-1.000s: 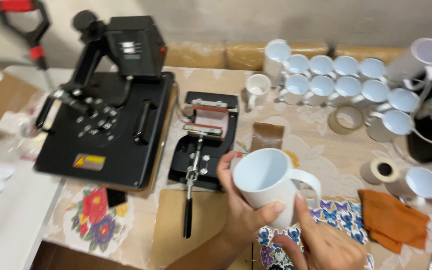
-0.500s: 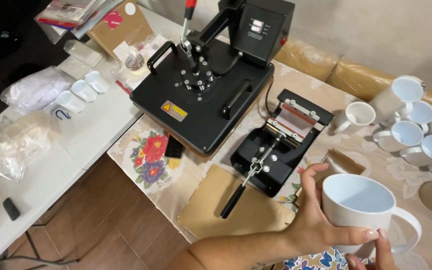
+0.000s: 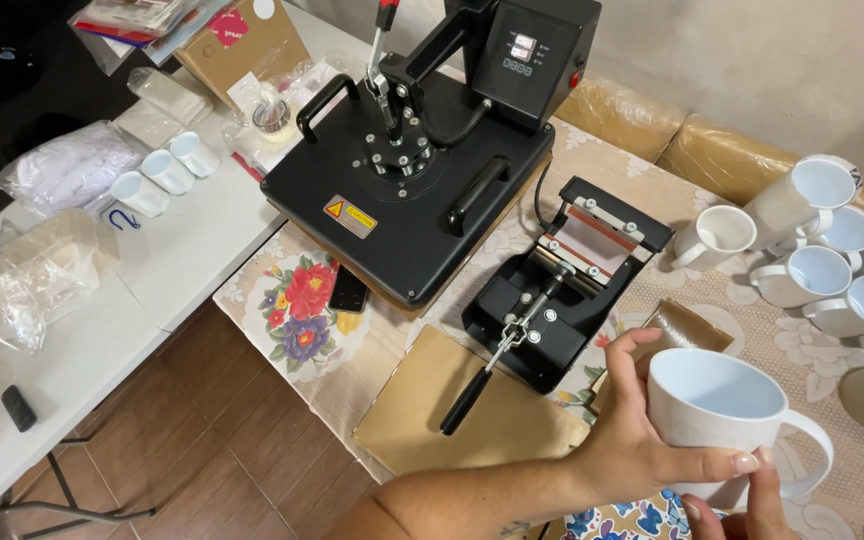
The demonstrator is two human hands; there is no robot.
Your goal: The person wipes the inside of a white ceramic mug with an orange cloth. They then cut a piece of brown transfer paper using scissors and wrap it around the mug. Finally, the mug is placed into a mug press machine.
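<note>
My left hand (image 3: 642, 440) grips a plain white mug (image 3: 722, 410) around its body, held upright above the table's near right edge. Just the fingertips of my right hand (image 3: 747, 505) show at the bottom edge, touching the mug near its handle base. A small black mug press (image 3: 562, 285) with a long lever handle stands just left of the mug. A brown sheet (image 3: 452, 415) lies under that lever.
A large black flat heat press (image 3: 422, 170) fills the table's middle. Several white mugs (image 3: 832, 270) cluster at the right. A phone (image 3: 349, 290) lies on the floral cloth. A white side table (image 3: 152, 250) at left carries small cups (image 3: 167, 170) and plastic bags.
The view has swung left and down, so the side table and floor now show. The mug stays in my left hand, now at the lower right.
</note>
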